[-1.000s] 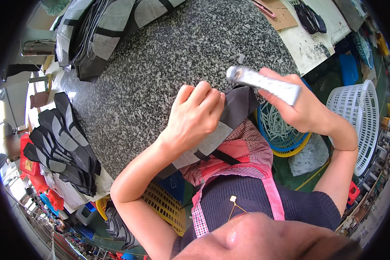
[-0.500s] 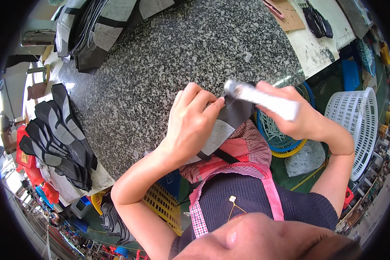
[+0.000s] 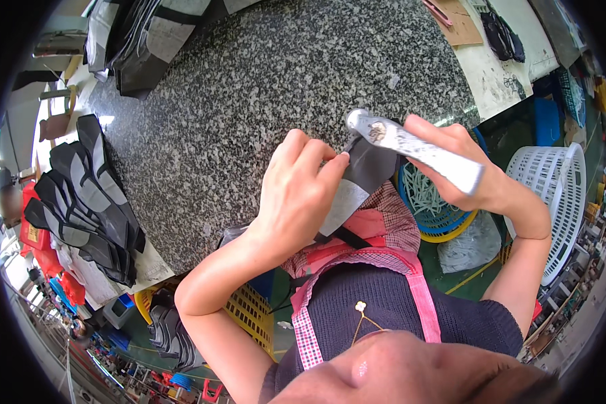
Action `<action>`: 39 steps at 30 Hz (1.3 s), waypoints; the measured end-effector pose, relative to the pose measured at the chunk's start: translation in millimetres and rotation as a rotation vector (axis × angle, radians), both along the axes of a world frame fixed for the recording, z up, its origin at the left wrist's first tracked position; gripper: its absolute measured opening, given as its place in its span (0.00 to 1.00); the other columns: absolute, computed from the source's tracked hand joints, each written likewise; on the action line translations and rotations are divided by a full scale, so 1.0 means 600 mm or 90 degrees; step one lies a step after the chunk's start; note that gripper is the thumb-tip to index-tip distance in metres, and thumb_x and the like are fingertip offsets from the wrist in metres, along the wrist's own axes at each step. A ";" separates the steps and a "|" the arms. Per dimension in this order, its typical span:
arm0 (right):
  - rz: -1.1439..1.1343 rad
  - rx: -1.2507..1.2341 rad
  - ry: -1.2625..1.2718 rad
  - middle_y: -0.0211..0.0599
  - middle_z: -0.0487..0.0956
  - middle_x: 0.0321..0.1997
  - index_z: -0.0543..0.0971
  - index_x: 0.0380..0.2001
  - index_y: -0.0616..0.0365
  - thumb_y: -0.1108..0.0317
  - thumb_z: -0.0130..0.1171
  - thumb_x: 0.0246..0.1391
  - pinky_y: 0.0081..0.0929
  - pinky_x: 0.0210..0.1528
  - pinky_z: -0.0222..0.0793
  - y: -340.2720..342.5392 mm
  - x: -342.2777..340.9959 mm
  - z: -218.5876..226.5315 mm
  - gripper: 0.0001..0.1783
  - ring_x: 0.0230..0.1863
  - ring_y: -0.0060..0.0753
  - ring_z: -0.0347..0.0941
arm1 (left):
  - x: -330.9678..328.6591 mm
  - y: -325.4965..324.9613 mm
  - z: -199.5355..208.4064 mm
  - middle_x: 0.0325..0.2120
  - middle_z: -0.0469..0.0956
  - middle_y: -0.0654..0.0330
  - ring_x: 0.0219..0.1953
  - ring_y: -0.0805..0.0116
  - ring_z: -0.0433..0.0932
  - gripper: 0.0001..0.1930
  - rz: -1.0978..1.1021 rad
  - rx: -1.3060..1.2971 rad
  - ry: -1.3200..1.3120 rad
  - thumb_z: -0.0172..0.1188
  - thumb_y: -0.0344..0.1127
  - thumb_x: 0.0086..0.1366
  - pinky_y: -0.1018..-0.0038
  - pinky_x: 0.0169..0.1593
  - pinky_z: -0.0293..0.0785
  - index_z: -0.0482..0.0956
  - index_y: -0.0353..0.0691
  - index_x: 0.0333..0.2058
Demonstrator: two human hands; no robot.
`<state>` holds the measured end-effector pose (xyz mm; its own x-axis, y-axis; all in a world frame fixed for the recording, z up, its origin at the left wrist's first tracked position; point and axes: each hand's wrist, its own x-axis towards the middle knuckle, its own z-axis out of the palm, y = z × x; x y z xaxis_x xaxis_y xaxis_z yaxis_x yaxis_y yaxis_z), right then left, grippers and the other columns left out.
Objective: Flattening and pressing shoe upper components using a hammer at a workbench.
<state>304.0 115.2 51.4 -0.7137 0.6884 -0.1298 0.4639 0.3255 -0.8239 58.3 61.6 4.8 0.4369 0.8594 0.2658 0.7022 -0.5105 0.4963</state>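
In my right hand is a hammer, its handle wrapped by my fingers. The rounded metal head hangs just over the near edge of the speckled stone slab. My left hand pinches the edge of a black and grey cut piece between thumb and finger. This piece looks like leather or fabric; it lies partly on the slab and drapes over the edge towards my checked apron. The hammer head is close to the pinched edge, and whether it touches cannot be told.
A stack of black and grey pieces lies at the far left, with more fanned pieces on the left side. To the right stand a blue basket of pale strips and a white laundry-style basket. A yellow crate sits below.
The hammer, blurred before, now shows sharply, with its head slightly lower on the slab edge. My left hand keeps its pinch on the piece. The whole view has shifted slightly.
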 end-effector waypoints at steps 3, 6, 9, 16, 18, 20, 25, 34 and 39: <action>0.022 0.084 -0.024 0.49 0.77 0.30 0.72 0.43 0.61 0.74 0.54 0.52 0.47 0.30 0.72 -0.017 -0.006 -0.008 0.14 0.31 0.60 0.76 | -0.006 0.012 0.011 0.27 0.82 0.61 0.32 0.62 0.75 0.08 0.000 -0.067 -0.013 0.71 0.26 0.51 0.67 0.35 0.74 0.85 0.38 0.32; 0.034 0.013 -0.096 0.54 0.77 0.26 0.70 0.41 0.61 0.76 0.52 0.49 0.50 0.30 0.72 -0.015 -0.007 -0.006 0.14 0.29 0.63 0.76 | -0.021 0.015 0.017 0.28 0.81 0.61 0.33 0.62 0.74 0.08 0.025 -0.246 -0.075 0.71 0.27 0.51 0.66 0.36 0.74 0.86 0.38 0.32; 0.025 -0.030 -0.058 0.55 0.77 0.26 0.70 0.41 0.62 0.74 0.54 0.49 0.49 0.29 0.72 -0.005 -0.009 -0.012 0.14 0.30 0.63 0.76 | -0.018 -0.003 0.011 0.28 0.79 0.62 0.33 0.62 0.74 0.07 -0.002 -0.088 -0.038 0.70 0.26 0.52 0.67 0.35 0.74 0.85 0.38 0.32; 0.069 0.028 -0.107 0.48 0.74 0.24 0.70 0.39 0.61 0.72 0.54 0.54 0.49 0.27 0.69 -0.035 -0.016 -0.015 0.10 0.27 0.61 0.74 | -0.042 0.006 0.027 0.26 0.77 0.63 0.34 0.62 0.74 0.04 0.019 -0.301 -0.083 0.67 0.28 0.51 0.67 0.37 0.75 0.85 0.39 0.28; 0.035 -0.023 -0.052 0.50 0.75 0.26 0.71 0.39 0.61 0.71 0.54 0.55 0.49 0.27 0.69 -0.023 -0.022 -0.005 0.09 0.27 0.61 0.74 | -0.047 0.002 0.030 0.25 0.78 0.62 0.35 0.62 0.75 0.03 0.024 -0.365 -0.090 0.68 0.29 0.53 0.67 0.36 0.76 0.86 0.40 0.28; 0.042 -0.044 -0.052 0.51 0.76 0.30 0.72 0.41 0.61 0.69 0.55 0.55 0.48 0.28 0.70 -0.018 -0.023 -0.005 0.11 0.28 0.61 0.74 | -0.041 -0.020 0.018 0.26 0.77 0.61 0.35 0.61 0.74 0.04 -0.004 -0.149 -0.052 0.66 0.27 0.52 0.67 0.37 0.75 0.84 0.39 0.29; 0.090 0.016 -0.081 0.51 0.74 0.24 0.69 0.38 0.63 0.70 0.53 0.56 0.48 0.28 0.70 -0.038 -0.035 0.001 0.09 0.27 0.61 0.75 | -0.034 -0.042 0.019 0.28 0.77 0.59 0.33 0.61 0.73 0.12 -0.064 -0.005 0.058 0.67 0.24 0.45 0.67 0.35 0.74 0.82 0.36 0.33; 0.065 0.072 -0.083 0.52 0.73 0.21 0.68 0.38 0.62 0.73 0.53 0.53 0.49 0.26 0.68 -0.035 -0.040 -0.006 0.09 0.27 0.62 0.75 | -0.048 -0.059 0.015 0.27 0.77 0.60 0.30 0.61 0.76 0.07 0.023 -0.110 -0.060 0.69 0.25 0.52 0.66 0.33 0.75 0.82 0.38 0.31; 0.111 -0.004 -0.064 0.51 0.76 0.23 0.71 0.40 0.61 0.69 0.56 0.56 0.48 0.27 0.72 -0.043 -0.048 0.018 0.10 0.27 0.58 0.77 | -0.047 -0.064 0.012 0.32 0.70 0.53 0.36 0.56 0.73 0.11 -0.063 -0.085 -0.002 0.59 0.24 0.50 0.64 0.36 0.76 0.75 0.31 0.35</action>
<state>275.2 89.4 61.9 -0.8053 0.5546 -0.2097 0.4806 0.4034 -0.7787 30.1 23.0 12.0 0.5209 0.8397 0.1535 0.6503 -0.5068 0.5659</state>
